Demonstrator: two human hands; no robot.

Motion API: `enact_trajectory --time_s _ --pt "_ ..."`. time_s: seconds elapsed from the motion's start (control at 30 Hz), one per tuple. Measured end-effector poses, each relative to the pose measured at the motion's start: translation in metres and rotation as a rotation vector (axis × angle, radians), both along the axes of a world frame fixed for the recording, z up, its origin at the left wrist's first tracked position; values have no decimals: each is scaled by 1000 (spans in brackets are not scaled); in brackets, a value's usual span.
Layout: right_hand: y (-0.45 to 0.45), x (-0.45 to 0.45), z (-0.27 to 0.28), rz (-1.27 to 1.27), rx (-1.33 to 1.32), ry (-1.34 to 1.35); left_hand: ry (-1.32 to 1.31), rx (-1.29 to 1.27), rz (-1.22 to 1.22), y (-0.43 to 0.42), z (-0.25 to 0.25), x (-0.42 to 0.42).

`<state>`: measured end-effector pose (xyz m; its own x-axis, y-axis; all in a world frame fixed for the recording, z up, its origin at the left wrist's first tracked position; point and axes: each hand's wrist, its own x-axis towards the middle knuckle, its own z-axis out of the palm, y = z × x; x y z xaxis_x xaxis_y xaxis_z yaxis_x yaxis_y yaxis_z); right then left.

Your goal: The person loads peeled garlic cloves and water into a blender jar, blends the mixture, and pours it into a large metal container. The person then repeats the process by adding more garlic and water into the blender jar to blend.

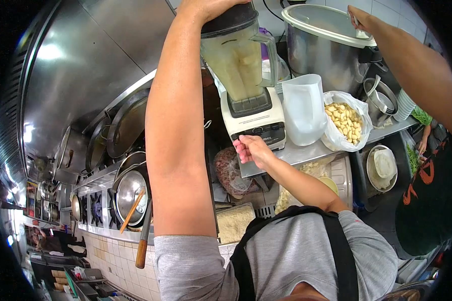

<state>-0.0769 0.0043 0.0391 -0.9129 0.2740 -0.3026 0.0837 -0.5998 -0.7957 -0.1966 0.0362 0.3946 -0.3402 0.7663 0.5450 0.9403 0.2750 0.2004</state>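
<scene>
My left hand [211, 7] lies across the black blender lid [230, 22], holding it; the top edge of the view cuts off part of the hand. Under the lid, the clear blender jug [233, 62] contains a pale yellowish mix and stands on the cream blender base [252, 113]. My right hand [252, 150] has its fingers curled against the left end of the black control panel [266, 134]; the fingertips cover the control there. Beside the base stands a translucent white pitcher [304, 110], then an open plastic bag of peeled garlic cloves [344, 123].
A co-worker's hand [359, 20] holds something white at the rim of a large steel pot [319, 50]. Pans sit on the stove [98, 203] at left, one wooden handle [141, 253] sticking out. Below the counter are a meat-filled bag [233, 170] and a tray of pale crumbs [235, 224].
</scene>
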Motion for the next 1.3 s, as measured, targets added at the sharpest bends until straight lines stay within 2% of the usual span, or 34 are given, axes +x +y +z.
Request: enact_trajectory --time_s 1.3 --pt "1 -4 -15 17 -32 59 -35 -36 19 -2 2 8"
